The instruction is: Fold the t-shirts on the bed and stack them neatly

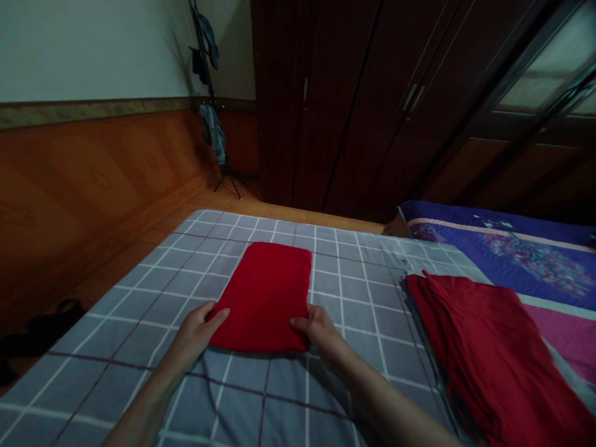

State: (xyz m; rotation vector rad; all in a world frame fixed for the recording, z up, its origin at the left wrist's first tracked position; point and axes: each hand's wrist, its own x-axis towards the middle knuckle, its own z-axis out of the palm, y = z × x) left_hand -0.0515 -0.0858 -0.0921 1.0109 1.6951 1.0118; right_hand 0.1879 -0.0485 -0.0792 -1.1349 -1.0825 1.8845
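Observation:
A red folded cloth (267, 292), roughly rectangular and smooth on top, lies on the grey checked bedspread (358, 292). My left hand (198, 329) grips its near left edge, the thumb on top and the fingers tucked beneath. On the opposite side, my right hand (319, 329) pinches the right edge near the front corner in the same way. Whether the cloth is a garment cannot be made out. The fingers under the cloth are partly hidden.
A pile of red and dark folded cloths (498, 354) lies at the right of the bed. Beyond it is a purple flowered cover (512, 242). A dark wardrobe (344, 112) stands past the bed's far edge, with a coat stand (212, 99) in the corner. Dark items (51, 326) lie on the floor at left.

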